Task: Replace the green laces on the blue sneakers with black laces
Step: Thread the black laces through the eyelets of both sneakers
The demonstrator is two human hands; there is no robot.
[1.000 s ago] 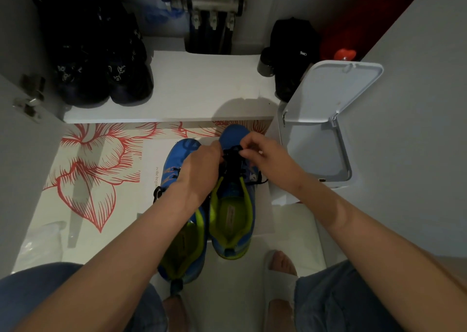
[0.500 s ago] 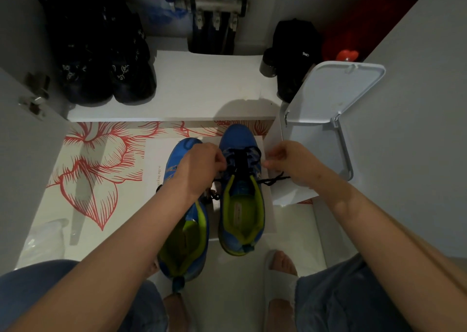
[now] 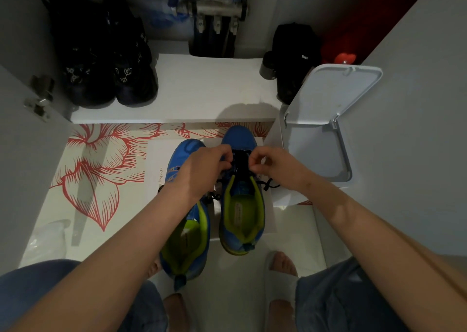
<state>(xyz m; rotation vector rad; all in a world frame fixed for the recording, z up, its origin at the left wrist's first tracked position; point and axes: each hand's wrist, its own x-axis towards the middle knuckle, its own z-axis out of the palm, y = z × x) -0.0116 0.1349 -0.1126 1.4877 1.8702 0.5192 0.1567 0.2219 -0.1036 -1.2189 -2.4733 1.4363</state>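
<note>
**Head view: both hands pinch black lace on the right-hand sneaker**

Head view looks straight down on two blue sneakers with lime-green linings, side by side on the floor, toes pointing away. The left hand (image 3: pixel 202 171) reaches across the left sneaker (image 3: pixel 185 233) and has its fingertips closed on the black lace (image 3: pixel 241 161) at the upper eyelets of the right sneaker (image 3: pixel 242 212). The right hand (image 3: pixel 274 166) comes in from the other side, fingers curled and pinched on the same lace, just beside the left fingertips. Loose black lace ends trail off either side of that shoe's tongue, one out to the right near the wrist.

Under the shoes lies a white sheet (image 3: pixel 158 175) with small printed words; "is the begin" can be read along its edge, the rest hidden by the arm. A floor mat with a red flower print (image 3: pixel 101 169) spreads to the left. An open white lidded bin (image 3: pixel 326 104) stands at the right. Dark shoes (image 3: pixel 111 78) sit on the white shelf (image 3: pixel 202 94) beyond; their pale markings are too small to read.
</note>
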